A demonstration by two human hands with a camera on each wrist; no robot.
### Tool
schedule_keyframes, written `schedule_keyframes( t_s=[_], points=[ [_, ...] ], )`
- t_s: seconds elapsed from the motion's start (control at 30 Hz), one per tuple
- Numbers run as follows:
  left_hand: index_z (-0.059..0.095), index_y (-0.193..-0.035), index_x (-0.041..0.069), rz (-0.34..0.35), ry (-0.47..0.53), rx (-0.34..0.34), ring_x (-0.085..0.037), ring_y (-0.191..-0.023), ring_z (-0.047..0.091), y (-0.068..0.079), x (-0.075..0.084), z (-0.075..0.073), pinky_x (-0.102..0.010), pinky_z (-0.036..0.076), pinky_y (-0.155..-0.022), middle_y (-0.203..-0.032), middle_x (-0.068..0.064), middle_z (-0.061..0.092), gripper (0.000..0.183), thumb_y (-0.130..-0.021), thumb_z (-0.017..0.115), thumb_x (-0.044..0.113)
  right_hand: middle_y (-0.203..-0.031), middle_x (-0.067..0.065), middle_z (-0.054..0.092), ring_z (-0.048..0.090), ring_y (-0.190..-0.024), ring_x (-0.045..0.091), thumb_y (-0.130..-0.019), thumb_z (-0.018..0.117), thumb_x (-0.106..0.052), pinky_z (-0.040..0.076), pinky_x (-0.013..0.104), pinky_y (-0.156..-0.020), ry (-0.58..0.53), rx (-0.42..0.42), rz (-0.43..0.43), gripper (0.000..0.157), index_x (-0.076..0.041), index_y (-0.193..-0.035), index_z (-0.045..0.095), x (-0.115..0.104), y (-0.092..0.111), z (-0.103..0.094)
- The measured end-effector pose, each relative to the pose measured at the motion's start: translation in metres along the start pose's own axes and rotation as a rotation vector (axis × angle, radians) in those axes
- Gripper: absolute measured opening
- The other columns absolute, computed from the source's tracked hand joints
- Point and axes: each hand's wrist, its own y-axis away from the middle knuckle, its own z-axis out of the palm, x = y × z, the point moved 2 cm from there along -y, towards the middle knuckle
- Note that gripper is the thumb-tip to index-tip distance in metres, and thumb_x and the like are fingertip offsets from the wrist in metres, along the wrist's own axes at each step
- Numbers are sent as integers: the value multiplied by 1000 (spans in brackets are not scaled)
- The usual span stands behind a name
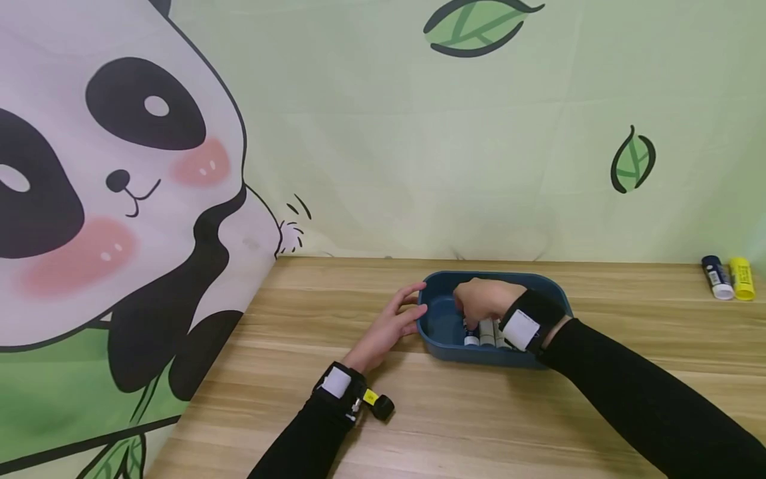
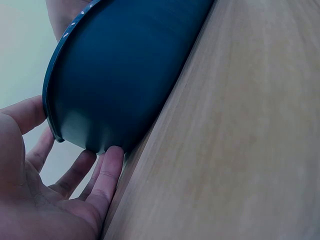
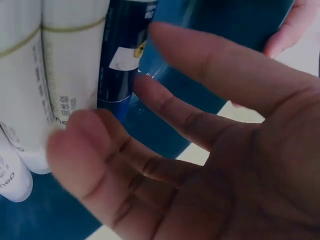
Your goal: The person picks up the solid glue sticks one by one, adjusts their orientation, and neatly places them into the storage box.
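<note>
A dark blue oval-cornered tray (image 1: 439,326) holds several glue sticks lying side by side. My right hand (image 1: 487,299) is down inside it, its loosely bent fingers around a dark blue glue stick (image 3: 122,60) at the row's end. Fingertips (image 3: 145,85) come up against or very near that stick; no firm grip shows. Beside it lie white glue sticks (image 3: 75,65), partly covered by the wrist in the head view. My left hand (image 1: 389,326) touches the tray's left end from outside, fingers spread along the wall and rim.
Toward the far right of the wooden table (image 1: 287,319) lie another dark blue glue stick (image 1: 718,278) and a yellow glue stick (image 1: 742,279), side by side. Behind the table hangs a pale green backdrop (image 1: 389,153) with a panda print, close to the tray's far side.
</note>
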Motion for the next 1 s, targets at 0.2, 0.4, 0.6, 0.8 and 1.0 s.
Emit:
schedule_keyframes(
  t_s=[0.2,0.4,0.6,0.8,1.0],
  points=[
    [44,-157,24,4,2,-1,-29,-127,55,-2,0,0,-39,50,-105,-153,-16,36,52,-108,59,30,-101,9,66,59,-77,23,-91,73,-2,52,32,-63,11,-5,-26,29,-3,-120,67,3,0,-1],
    [44,-157,24,2,1,2,-27,-124,57,-2,0,0,-38,51,-104,-153,-16,36,52,-108,59,30,-91,6,63,47,-61,17,-94,65,1,41,26,-51,-18,-30,-42,20,-8,-111,71,5,0,0],
    [43,-157,24,3,6,2,-27,-122,58,-1,0,0,-38,51,-103,-153,-16,36,52,-108,59,28,-86,5,59,42,-56,15,-97,60,1,37,25,-50,-22,-54,-42,18,-11,-105,72,4,1,1],
    [44,-157,25,1,3,4,-27,-122,59,-1,1,0,-37,52,-102,-154,-15,36,52,-108,59,28,-86,6,60,41,-55,14,-98,60,1,36,24,-49,-25,-59,-45,20,-12,-105,73,4,1,0],
    [44,-157,24,0,2,5,-27,-123,58,-1,0,0,-38,51,-104,-154,-16,36,52,-108,59,29,-96,7,62,47,-64,17,-97,60,1,44,28,-55,-33,-48,-35,21,-12,-106,74,3,2,1]
  ],
)
